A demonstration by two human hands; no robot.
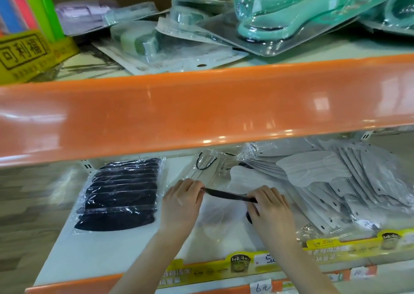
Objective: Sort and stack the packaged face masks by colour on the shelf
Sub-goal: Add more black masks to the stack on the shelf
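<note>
I see my left hand (182,200) and right hand (270,206) pinching a black mask pack (228,195); price tag (261,288) reads "6元".

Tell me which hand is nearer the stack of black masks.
Left. The left hand lies just right of the black masks; the right hand is farther right.

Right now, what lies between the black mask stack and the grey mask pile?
Both hands, left and right, gripping a clear packet on the white shelf, head view.

orange-edged shelving (201,105), wood-look floor (26,215)
</note>
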